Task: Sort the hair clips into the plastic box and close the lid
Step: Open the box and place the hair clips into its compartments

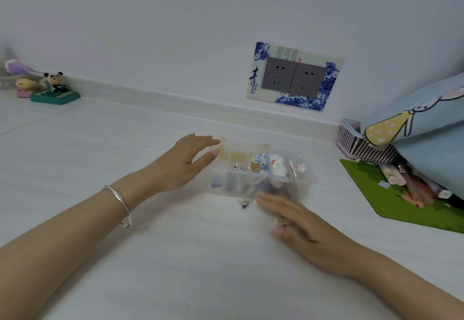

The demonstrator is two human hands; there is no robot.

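Note:
A clear plastic box (307, 181) with several compartments sits on the white tabletop. Hair clips lie inside: a blue plaid one (259, 160), a white animal-shaped one (277, 166), a pink star one (300, 167). Its transparent lid looks lowered over the compartments, though I cannot tell whether it is latched. My left hand (185, 164), fingers spread, hovers at the box's left end with the thumb near its edge. My right hand (298, 221), flat and blurred, is at the box's front edge. A small silver clip (243, 203) lies on the table just in front of the box.
A green mat (391, 201) with pens and small items lies at the right, under a pink basket (351, 141) and a blue cartoon pillow (426, 119). Toy figurines (54, 88) stand at the far left by the wall. A double socket (293, 77) is on the wall.

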